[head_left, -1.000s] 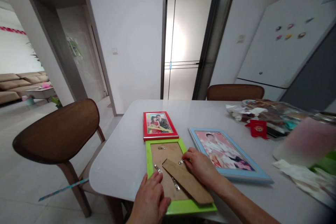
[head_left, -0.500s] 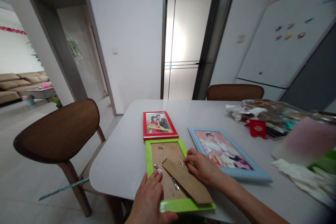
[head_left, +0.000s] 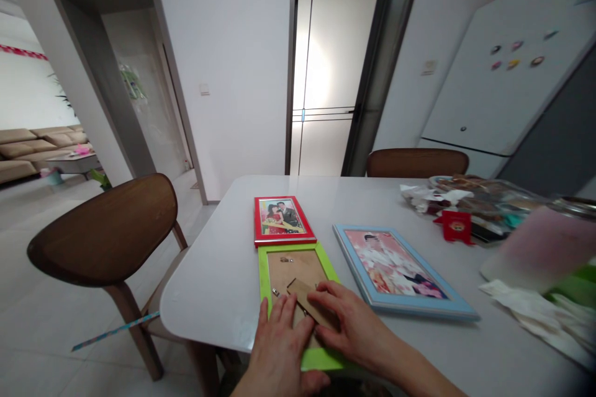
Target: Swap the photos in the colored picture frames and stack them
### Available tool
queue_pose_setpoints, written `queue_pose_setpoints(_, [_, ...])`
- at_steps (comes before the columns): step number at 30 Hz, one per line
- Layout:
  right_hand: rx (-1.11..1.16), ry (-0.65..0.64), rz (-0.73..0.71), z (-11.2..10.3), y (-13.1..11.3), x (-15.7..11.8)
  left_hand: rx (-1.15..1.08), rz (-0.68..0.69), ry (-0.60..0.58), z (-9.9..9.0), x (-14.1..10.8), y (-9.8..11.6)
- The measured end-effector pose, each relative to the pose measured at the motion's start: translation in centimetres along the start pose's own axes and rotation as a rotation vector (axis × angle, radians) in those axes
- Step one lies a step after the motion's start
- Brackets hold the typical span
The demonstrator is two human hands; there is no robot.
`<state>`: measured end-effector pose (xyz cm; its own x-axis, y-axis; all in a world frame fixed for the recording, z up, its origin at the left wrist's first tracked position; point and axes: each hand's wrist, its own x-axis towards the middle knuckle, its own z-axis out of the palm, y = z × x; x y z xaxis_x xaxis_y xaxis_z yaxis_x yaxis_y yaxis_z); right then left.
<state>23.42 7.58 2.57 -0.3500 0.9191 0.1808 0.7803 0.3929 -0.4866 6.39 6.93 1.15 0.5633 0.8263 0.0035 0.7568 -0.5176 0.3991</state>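
A green frame [head_left: 264, 273] lies face down near the table's front edge, its brown backing board [head_left: 302, 262] and small metal clips showing. On the board is a brown stand flap [head_left: 300, 289], partly covered by my right hand [head_left: 347, 322], whose fingers are apart and rest over the flap. My left hand [head_left: 282, 338] lies spread on the lower left of the backing, fingertips near the flap. Touching the green frame's far edge is a red frame [head_left: 285, 239] with a photo of two people. To the right lies a light blue frame [head_left: 414, 307] with a pink photo.
At the right of the white table [head_left: 209, 260] are a red packet [head_left: 457, 226], plastic bags [head_left: 500, 198], a pinkish container [head_left: 531, 248] and white tissues [head_left: 535, 316]. One brown chair [head_left: 107, 229] is at the left, another [head_left: 416, 163] behind the table.
My right hand has moved left and down from the frame's right side onto the stand flap. My left hand has slid slightly right and up over the backing.
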Motion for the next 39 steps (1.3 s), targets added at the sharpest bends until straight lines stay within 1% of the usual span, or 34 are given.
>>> queue_pose_setpoints(7, [0.025, -0.021, 0.039, 0.1, -0.1, 0.0, 0.055, 0.018, 0.025, 0.2, 0.2, 0.1])
queue_pose_setpoints(11, [0.013, -0.010, 0.006, 0.4, -0.2, -0.1, 0.034, -0.005, 0.077, 0.5, -0.2, -0.3])
queue_pose_setpoints(16, [-0.160, -0.027, -0.079, 0.7, -0.6, -0.6, 0.063, -0.002, 0.137, 1.6, -1.3, -1.6])
queue_pose_setpoints(19, [-0.187, -0.035, -0.128, 0.7, -0.6, -1.0, 0.065, 0.041, 0.169, 2.3, -1.6, -2.4])
queue_pose_setpoints(23, [-0.153, -0.039, -0.149, 0.6, -0.3, -1.2, 0.029, 0.096, 0.239, 2.7, -1.6, -3.0])
queue_pose_setpoints(27, [-0.122, -0.068, -0.178, 0.3, -0.1, -1.5, -0.002, 0.117, 0.275, 2.6, -1.6, -3.0])
queue_pose_setpoints(34, [-0.111, -0.115, -0.210, -0.4, -0.5, -1.9, -0.053, 0.099, 0.231, 1.4, -1.6, -2.6])
queue_pose_setpoints(39, [-0.112, -0.151, -0.239, -0.7, -0.5, -2.0, -0.071, 0.099, 0.238, 1.4, -1.7, -2.7])
